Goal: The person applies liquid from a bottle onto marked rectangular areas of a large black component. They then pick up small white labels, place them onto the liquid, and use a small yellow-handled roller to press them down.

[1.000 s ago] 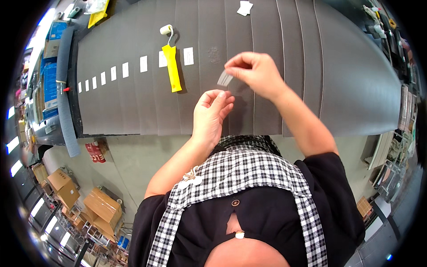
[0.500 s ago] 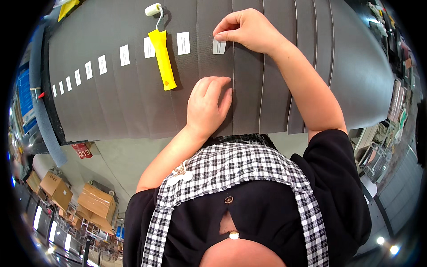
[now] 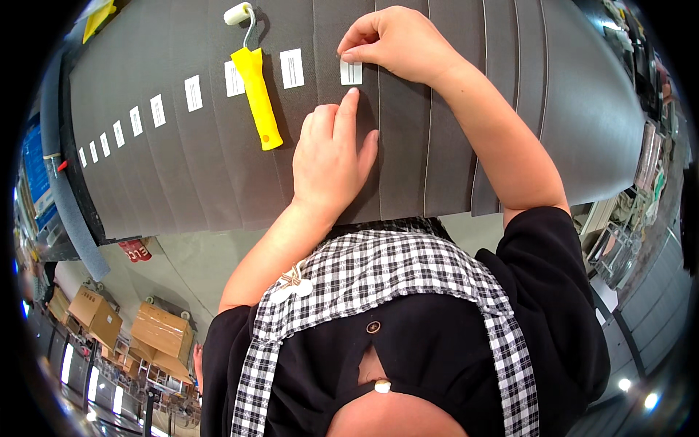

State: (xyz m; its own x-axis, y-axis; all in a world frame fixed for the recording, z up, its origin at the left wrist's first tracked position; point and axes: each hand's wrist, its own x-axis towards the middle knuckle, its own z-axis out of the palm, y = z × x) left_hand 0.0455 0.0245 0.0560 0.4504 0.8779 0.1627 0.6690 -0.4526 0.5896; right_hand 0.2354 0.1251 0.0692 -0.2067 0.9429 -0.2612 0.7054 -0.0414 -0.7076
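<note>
Bright, even light fills the middle, and the grey sheets (image 3: 408, 146) take a pale sheen (soft rather than harsh) toward the right. The roller (image 3: 258, 102) throws a dim shadow rightward. Lamps (image 3: 650, 400) flare at lower right. Near the black rim, straight edges bend and detail smears.

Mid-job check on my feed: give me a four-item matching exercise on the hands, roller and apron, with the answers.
1. Left hand
2. Roller
3. Right hand
4. Apron

A. Black-and-white check
B. Thumb and index finger pinched at the top edge of a white label
C. Index finger extended toward that label's bottom edge
D. Yellow-handled, partly covering another label

Pairs: 1-C, 2-D, 3-B, 4-A
</note>
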